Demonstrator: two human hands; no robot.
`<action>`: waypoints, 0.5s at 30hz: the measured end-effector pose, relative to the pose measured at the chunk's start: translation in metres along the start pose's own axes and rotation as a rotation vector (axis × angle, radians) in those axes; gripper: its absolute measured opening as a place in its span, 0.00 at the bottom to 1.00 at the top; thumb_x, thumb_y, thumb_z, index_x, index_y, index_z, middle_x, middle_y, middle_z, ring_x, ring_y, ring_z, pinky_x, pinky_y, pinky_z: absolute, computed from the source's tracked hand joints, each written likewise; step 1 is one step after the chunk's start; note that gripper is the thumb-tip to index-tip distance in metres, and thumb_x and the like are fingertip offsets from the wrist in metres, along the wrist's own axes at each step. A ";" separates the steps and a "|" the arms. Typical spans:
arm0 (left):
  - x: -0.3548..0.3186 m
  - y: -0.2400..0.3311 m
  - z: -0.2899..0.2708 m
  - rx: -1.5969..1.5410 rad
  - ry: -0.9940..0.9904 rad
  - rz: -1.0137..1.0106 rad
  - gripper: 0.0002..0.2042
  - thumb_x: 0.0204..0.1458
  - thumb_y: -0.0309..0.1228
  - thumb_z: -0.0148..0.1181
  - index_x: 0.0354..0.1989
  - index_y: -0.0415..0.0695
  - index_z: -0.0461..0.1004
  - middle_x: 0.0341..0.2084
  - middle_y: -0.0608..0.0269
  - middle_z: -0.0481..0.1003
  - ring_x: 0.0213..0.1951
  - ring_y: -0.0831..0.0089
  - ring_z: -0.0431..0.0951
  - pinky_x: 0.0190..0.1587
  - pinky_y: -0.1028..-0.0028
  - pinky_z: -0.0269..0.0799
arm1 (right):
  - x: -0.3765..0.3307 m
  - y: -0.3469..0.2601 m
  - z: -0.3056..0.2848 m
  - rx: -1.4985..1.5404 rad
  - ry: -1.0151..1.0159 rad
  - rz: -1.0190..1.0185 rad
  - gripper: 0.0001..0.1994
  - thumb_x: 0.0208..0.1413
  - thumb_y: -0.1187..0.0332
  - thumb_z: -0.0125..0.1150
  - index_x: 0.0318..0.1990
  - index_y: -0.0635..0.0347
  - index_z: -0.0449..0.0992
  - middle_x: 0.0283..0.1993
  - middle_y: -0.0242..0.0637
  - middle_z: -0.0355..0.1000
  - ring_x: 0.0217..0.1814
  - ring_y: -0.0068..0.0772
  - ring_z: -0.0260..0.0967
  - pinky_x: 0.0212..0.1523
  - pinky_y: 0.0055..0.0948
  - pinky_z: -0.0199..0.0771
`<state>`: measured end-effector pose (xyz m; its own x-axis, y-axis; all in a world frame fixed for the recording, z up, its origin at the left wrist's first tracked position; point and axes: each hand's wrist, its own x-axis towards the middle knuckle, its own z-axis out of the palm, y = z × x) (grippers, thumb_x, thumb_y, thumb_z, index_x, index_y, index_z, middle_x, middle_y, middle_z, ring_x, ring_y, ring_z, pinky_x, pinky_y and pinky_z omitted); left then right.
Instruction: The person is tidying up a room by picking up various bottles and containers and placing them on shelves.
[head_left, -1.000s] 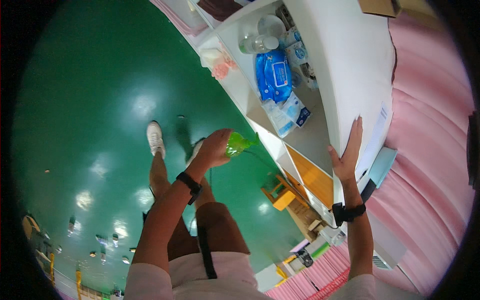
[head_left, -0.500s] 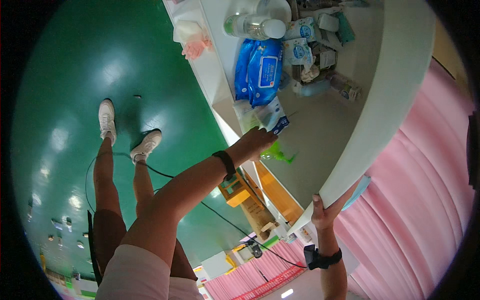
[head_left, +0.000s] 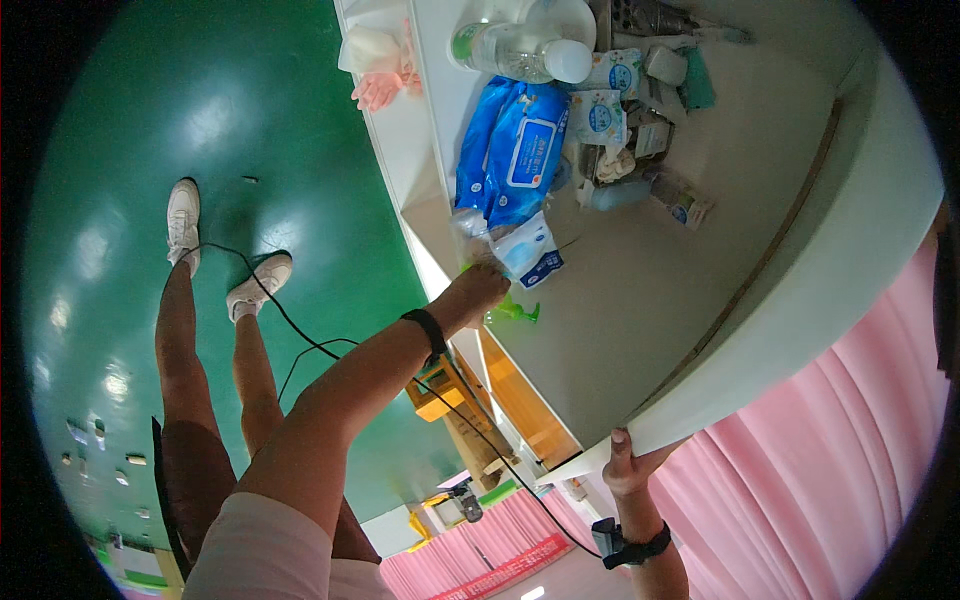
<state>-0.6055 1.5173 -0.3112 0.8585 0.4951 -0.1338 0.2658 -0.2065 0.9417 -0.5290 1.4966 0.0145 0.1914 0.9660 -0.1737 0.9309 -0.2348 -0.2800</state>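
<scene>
My left hand (head_left: 482, 292) is closed at the near-left edge of a grey tabletop (head_left: 610, 300). It appears to be around a pump bottle, whose bright green pump head (head_left: 517, 311) sticks out beside the fingers; the hand hides most of the bottle. Against the knuckles lies a white and blue packet (head_left: 528, 252), and just beyond it are blue wipes packs (head_left: 515, 155). My right hand (head_left: 630, 465) grips the corner of the white raised rim (head_left: 790, 320), thumb on the near side and fingers behind, out of sight.
Beyond the wipes lie a clear bottle with a white cap (head_left: 525, 55), small white packets (head_left: 600, 117) and a metal box of odds and ends. Pink gloves (head_left: 380, 90) rest on a white ledge. A black cable (head_left: 300, 325) crosses below my left arm. Pink curtain (head_left: 800, 460) hangs at right.
My left hand has moved left toward the tabletop's edge, and the green pump head has come along with it. The view has shifted slightly; my right hand still grips the rim.
</scene>
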 end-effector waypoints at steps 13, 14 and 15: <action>0.096 -0.004 -0.001 0.107 0.500 0.154 0.34 0.32 0.27 0.67 0.53 0.42 0.60 0.51 0.53 0.65 0.52 0.58 0.66 0.53 0.69 0.66 | -0.009 0.010 -0.007 -0.001 -0.081 -0.079 0.40 0.49 0.64 0.60 0.61 0.66 0.39 0.60 0.45 0.48 0.60 0.38 0.49 0.59 0.36 0.48; 0.101 0.007 -0.007 0.186 0.503 0.123 0.34 0.33 0.29 0.67 0.53 0.43 0.60 0.51 0.54 0.65 0.54 0.59 0.64 0.56 0.67 0.62 | -0.013 0.017 -0.012 -0.055 -0.087 -0.085 0.40 0.49 0.64 0.59 0.61 0.67 0.38 0.60 0.46 0.47 0.60 0.38 0.48 0.60 0.37 0.47; 0.106 0.016 -0.011 0.268 0.504 0.088 0.33 0.35 0.32 0.67 0.54 0.44 0.60 0.52 0.55 0.64 0.56 0.60 0.61 0.59 0.64 0.58 | -0.014 0.020 -0.013 -0.103 -0.096 -0.093 0.41 0.49 0.63 0.59 0.61 0.68 0.37 0.60 0.46 0.46 0.61 0.38 0.47 0.61 0.37 0.45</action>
<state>-0.5149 1.5757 -0.3066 0.5850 0.7937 0.1670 0.3614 -0.4394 0.8224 -0.5092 1.4796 0.0242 0.0768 0.9671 -0.2426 0.9711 -0.1276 -0.2015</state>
